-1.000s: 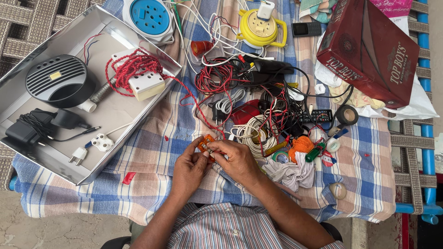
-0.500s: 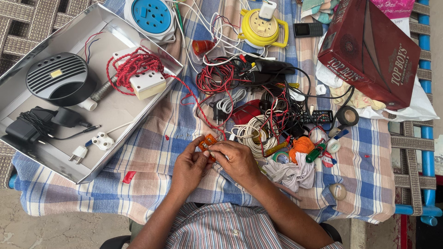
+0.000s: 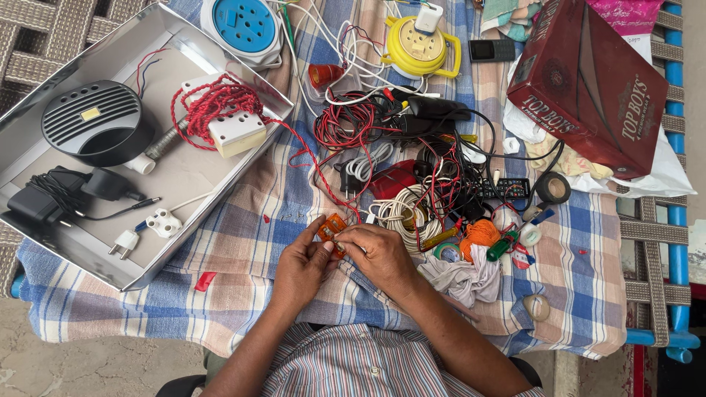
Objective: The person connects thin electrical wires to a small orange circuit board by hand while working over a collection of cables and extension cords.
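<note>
Fingers of both hands pinch a small orange plastic part (image 3: 332, 232) just above the person's striped shirt (image 3: 353, 364). On the left hand (image 3: 303, 267) the thumb and forefinger close on the part's lower left edge; the right hand (image 3: 380, 254) curls over its right side, fingertips pressed against it. The part is held just above the checked cloth (image 3: 243, 235) near the front edge of the bed, and a thin red wire (image 3: 309, 158) runs toward it from farther back.

Just right of the right hand lie a crumpled grey rag (image 3: 463, 276), a ball of orange thread (image 3: 479, 234) and a coil of white cable (image 3: 401, 213). Beyond them sits a tangle of red, black and white wires (image 3: 397, 132), with a roll of black tape (image 3: 552, 188) to its right.

To the left, an open metal tray (image 3: 44, 140) holds a black round grille (image 3: 95, 121), a black adapter (image 3: 51, 198), a white plug (image 3: 126, 241) and a white socket block wound with red wire (image 3: 232, 125).

At the far edge stand a blue round extension board (image 3: 243, 26), a yellow one (image 3: 421, 48) and a dark red cardboard box (image 3: 588, 84).
</note>
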